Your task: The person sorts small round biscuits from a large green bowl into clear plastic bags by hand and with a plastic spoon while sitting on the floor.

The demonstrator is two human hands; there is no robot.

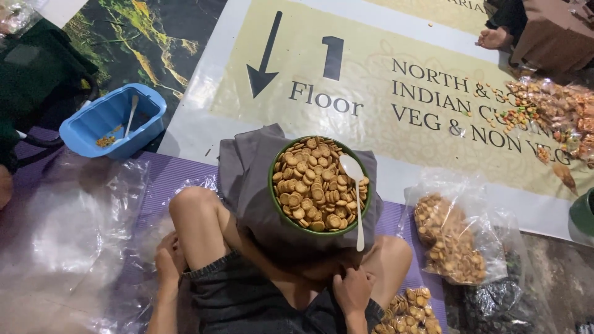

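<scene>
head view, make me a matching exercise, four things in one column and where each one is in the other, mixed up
Things:
1. green bowl of round biscuits
2. white spoon
3. blue tub
4. clear bag of biscuits

Places:
A. on the floor banner's edge, to the right of the person's knee
B. on a grey cloth over the person's lap
C. on the floor at the upper left, with a small spoon inside
D. resting across the biscuits, handle over the bowl's rim

Pairs: 1-B, 2-D, 3-C, 4-A

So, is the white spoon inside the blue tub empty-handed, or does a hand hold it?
No, no hand holds the white spoon; it leans alone in the blue tub.
</scene>
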